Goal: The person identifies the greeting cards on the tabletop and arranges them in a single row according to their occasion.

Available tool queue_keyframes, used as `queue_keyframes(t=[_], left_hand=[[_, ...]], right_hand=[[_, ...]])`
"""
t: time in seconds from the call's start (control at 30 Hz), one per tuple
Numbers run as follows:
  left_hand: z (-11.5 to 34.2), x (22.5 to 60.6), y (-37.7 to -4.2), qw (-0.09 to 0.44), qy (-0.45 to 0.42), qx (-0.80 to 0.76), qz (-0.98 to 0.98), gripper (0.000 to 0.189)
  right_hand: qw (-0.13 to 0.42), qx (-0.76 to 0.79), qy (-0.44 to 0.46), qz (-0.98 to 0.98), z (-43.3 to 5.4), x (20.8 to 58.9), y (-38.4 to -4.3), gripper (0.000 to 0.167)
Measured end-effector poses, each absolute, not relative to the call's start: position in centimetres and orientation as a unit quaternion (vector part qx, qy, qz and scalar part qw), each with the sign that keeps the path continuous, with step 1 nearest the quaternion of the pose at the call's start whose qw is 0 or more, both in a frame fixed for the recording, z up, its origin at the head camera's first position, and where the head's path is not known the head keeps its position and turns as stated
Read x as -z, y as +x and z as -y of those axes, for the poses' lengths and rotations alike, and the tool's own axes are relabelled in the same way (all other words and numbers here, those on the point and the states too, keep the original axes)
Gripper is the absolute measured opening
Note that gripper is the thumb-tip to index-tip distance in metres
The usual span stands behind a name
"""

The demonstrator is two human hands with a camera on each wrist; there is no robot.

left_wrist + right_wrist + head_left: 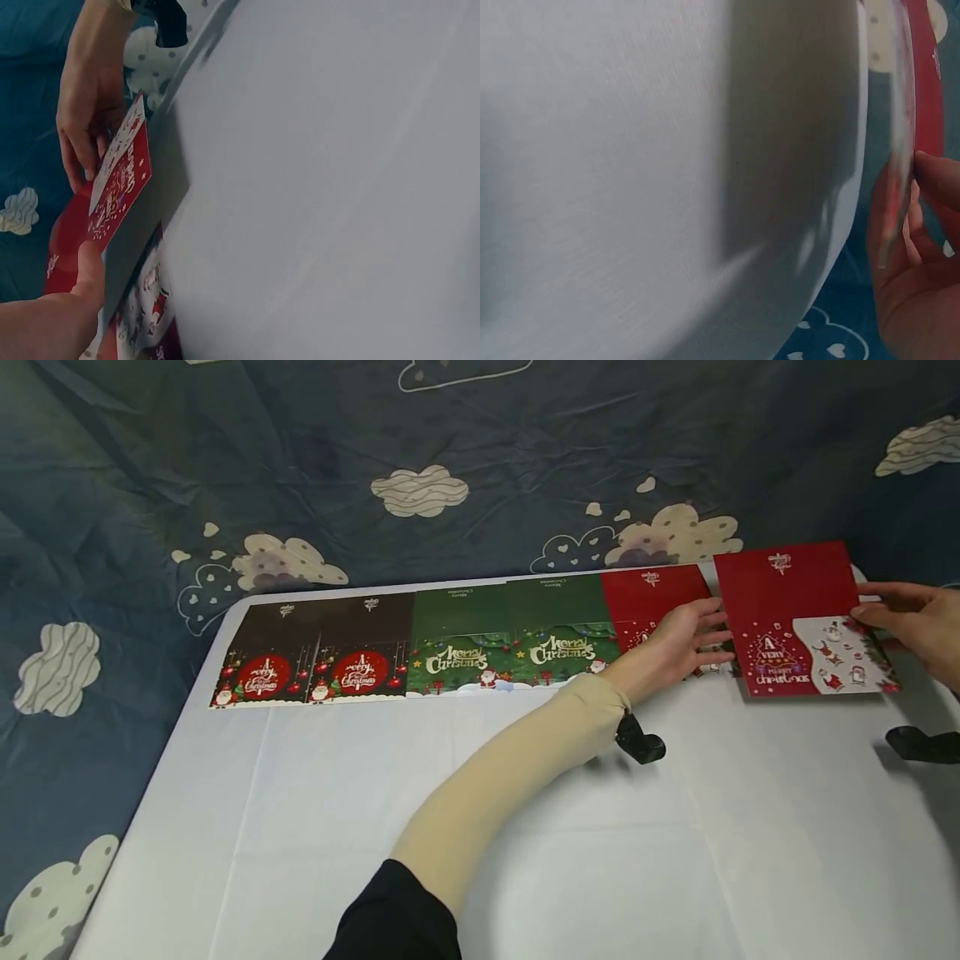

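A red Christmas card (780,585), unfolded to show its plain upper half and printed lower half, is held above the right end of the table. My right hand (918,622) pinches its right edge between thumb and fingers. My left hand (678,643) is at the card's left edge with fingers stretched out; in the left wrist view its thumb (91,274) lies against the card. Beneath the left hand, a matching red card (648,593) lies on the table, partly hidden by the hand. In the right wrist view the held card appears nearly edge-on.
To the left, two green cards (558,639) and two dark brown cards (277,652) lie side by side along the back edge of the white table (360,810). A dark blue cloth (300,435) with cloud prints hangs behind it.
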State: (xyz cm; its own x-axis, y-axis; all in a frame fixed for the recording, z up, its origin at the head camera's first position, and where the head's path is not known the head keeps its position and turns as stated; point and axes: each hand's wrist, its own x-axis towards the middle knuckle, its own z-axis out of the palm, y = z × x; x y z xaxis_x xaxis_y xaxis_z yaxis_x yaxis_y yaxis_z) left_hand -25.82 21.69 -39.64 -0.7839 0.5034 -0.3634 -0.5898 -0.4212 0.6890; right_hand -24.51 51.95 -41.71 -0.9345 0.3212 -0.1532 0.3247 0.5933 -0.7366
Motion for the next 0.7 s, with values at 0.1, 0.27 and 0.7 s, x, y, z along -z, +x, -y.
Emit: queue_keyframes(t=[0.1, 0.27, 0.7], left_hand=[[-22.2, 39.9, -26.1, 0.324, -0.055, -0.842, -0.427, 0.037], [-22.9, 40.4, -26.8, 0.312, -0.064, -0.858, -0.403, 0.039], [-24.0, 40.5, -27.7, 0.321, -0.062, -0.869, -0.372, 0.050]], right_hand=[[0.014, 0.394, 0.198, -0.897, -52.4, 42.2, -25.0, 0.066], [0.026, 0.366, 0.210, -0.906, -52.9, 42.7, -26.1, 0.071], [0.050, 0.386, 0.232, -0.891, -53.9, 42.7, -27.6, 0.071]])
